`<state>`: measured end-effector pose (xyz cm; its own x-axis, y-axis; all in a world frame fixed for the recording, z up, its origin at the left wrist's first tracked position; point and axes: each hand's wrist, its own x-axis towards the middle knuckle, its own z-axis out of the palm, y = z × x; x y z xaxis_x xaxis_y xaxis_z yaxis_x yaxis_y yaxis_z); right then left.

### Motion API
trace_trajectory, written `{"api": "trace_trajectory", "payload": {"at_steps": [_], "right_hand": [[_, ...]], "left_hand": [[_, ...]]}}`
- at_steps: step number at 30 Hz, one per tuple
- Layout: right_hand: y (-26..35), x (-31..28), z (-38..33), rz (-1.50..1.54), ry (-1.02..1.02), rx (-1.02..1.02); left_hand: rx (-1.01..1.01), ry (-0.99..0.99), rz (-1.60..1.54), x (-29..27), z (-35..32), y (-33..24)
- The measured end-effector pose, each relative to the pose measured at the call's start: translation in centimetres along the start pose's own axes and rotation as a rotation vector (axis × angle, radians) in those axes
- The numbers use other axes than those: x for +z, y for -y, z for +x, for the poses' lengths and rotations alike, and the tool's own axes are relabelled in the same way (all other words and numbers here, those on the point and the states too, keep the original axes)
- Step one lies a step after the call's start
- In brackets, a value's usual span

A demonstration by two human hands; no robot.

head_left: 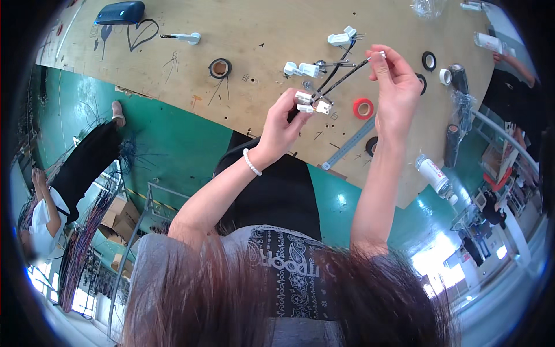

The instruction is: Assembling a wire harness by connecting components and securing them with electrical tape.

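Observation:
My left hand (277, 128), a white bead bracelet at its wrist, is closed on a bunch of white plastic connectors (304, 98) belonging to a wire harness. From the bunch, a black-sheathed wire branch (348, 76) stretches up and right to my right hand (399, 87). My right thumb and fingers pinch a small white connector (380, 54) at that branch's end. Both hands are raised over a wooden board (254, 34). Just beyond the harness, white connector holders (302, 69) stand on the board, and another white holder (341, 39) lies farther back; the wires partly overlap there.
A red tape roll (363, 108) and a steel ruler (350, 143) lie between my arms. Black tape (219, 69) sits left, a blue case (119, 13) far left. Bottles (433, 175) and film-wrapped rolls (452, 144) are right. Other people (87, 168) are nearby.

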<state>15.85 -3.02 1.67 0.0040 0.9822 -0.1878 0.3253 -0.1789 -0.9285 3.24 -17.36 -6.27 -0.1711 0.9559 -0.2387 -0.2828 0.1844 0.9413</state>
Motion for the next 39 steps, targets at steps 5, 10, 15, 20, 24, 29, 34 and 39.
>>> {"api": "trace_trajectory", "payload": {"at_steps": [5, 10, 15, 20, 24, 29, 34, 39], "right_hand": [[0.7, 0.1, 0.8, -0.011, 0.139, 0.141], [0.6, 1.4, 1.3, -0.129, 0.182, 0.217], [-1.1, 0.4, 2.6, -0.018, 0.331, 0.429], [-1.2, 0.4, 1.7, -0.037, 0.287, 0.467], [0.6, 0.6, -5.8, -0.12, 0.114, 0.108], [1.4, 2.4, -7.8, -0.295, 0.344, -0.075], [-0.2, 2.7, -8.0, -0.401, 0.33, -0.281], [-0.1, 2.0, -9.2, -0.043, 0.256, 0.095]], "left_hand": [[0.008, 0.072, 0.197, -1.1, -1.0, -0.6], [0.055, 0.115, 0.294, -2.0, -1.0, 0.0], [-0.008, 0.064, 0.288, -3.5, -2.9, 0.8], [-0.078, -0.011, 0.165, -2.2, -2.4, 1.8], [-0.166, -0.059, 0.049, -2.2, -2.2, 0.6], [-0.193, -0.059, 0.125, -2.0, -2.0, 0.1], [-0.212, -0.072, 0.019, -1.9, -2.2, -0.3], [-0.182, 0.001, -0.144, -2.9, -2.2, 0.2]]}}
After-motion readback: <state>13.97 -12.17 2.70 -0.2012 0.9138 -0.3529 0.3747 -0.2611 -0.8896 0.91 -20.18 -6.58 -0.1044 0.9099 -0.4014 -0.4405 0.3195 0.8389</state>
